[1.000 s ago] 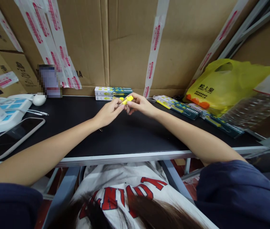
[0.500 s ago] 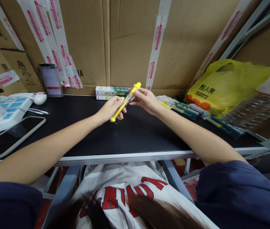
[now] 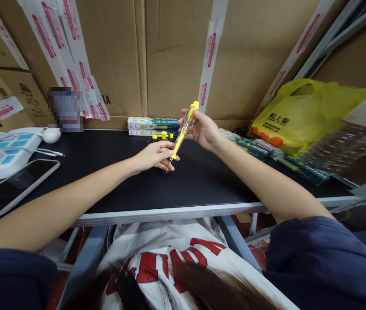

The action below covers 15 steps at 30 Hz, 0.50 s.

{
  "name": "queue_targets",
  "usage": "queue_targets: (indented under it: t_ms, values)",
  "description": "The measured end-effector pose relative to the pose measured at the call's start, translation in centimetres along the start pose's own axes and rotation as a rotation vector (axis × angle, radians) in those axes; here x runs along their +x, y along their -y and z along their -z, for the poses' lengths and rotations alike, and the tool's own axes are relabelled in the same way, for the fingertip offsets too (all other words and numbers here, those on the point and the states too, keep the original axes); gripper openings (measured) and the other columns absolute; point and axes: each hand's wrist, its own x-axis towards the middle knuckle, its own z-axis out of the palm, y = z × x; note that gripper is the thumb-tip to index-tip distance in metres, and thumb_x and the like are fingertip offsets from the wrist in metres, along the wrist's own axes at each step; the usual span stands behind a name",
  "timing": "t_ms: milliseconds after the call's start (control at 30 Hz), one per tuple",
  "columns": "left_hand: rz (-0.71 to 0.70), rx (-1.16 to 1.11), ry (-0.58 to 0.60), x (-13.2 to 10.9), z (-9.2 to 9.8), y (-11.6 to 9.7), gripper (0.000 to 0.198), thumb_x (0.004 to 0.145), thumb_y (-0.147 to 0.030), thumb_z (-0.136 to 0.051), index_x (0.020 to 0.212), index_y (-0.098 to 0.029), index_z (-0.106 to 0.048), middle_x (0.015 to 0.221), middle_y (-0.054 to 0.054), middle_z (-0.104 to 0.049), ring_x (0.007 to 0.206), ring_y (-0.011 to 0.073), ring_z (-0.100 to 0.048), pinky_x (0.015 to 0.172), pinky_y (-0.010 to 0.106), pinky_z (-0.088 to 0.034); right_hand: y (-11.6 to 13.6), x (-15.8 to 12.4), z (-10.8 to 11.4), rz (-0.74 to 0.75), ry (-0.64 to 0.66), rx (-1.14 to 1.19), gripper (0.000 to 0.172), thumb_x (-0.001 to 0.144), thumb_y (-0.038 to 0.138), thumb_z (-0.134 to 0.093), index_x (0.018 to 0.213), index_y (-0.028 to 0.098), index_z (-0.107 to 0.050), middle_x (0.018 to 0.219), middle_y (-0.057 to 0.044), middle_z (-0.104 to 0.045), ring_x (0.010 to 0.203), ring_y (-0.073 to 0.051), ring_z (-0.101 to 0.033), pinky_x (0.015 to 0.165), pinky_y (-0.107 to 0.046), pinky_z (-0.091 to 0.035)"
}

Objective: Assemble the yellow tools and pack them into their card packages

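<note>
A slim clear tube with yellow ends [image 3: 181, 138], looking like a spring scale, slants upward to the right above the table. Thin metal wire runs beside its upper part, and a wire hook hangs below the lower end. My right hand [image 3: 204, 130] is closed around the top, its fingertips by the yellow cap. Down at the lower yellow end, my left hand [image 3: 153, 156] pinches the tube between thumb and fingers. Small yellow parts [image 3: 163, 135] lie on the black table [image 3: 198, 183] just behind my left hand.
Two stacked printed boxes [image 3: 152, 125] stand at the back against cardboard. More such boxes [image 3: 299, 165] lie at right, before a yellow plastic bag [image 3: 302, 116] and a clear plastic container [image 3: 341, 133]. At left are a white power strip [image 3: 24, 148] and a tablet [image 3: 14, 187].
The tube has been raised slightly and stands steeper. My left hand has slid to its lower end, uncovering the yellow parts behind; the wire and hook now show.
</note>
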Motion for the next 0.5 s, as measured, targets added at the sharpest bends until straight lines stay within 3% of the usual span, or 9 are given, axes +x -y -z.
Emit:
queue_targets:
  t_ms: [300, 500]
  values:
    - [0.012, 0.000, -0.007, -0.2, -0.1, -0.1, 0.043, 0.090, -0.027, -0.067, 0.129, -0.018, -0.051, 0.126, 0.017, -0.071, 0.065, 0.0146, -0.075, 0.065, 0.028, -0.061, 0.1, 0.2, 0.0, 0.005, -0.045, -0.025, 0.046, 0.092, 0.066, -0.054, 0.109, 0.024, -0.058, 0.090, -0.003, -0.073, 0.077, -0.016, -0.069, 0.061, -0.028, -0.055]
    - [0.027, 0.073, 0.033, -1.0, -0.6, -0.8, 0.051, 0.089, -0.034, -0.069, 0.134, -0.021, -0.048, 0.128, 0.016, -0.071, 0.065, 0.0134, -0.075, 0.063, 0.024, -0.058, 0.3, 1.2, 1.8, 0.022, -0.141, -0.044, 0.051, 0.090, 0.070, -0.053, 0.108, 0.023, -0.060, 0.088, -0.003, -0.072, 0.077, -0.015, -0.070, 0.065, -0.028, -0.055]
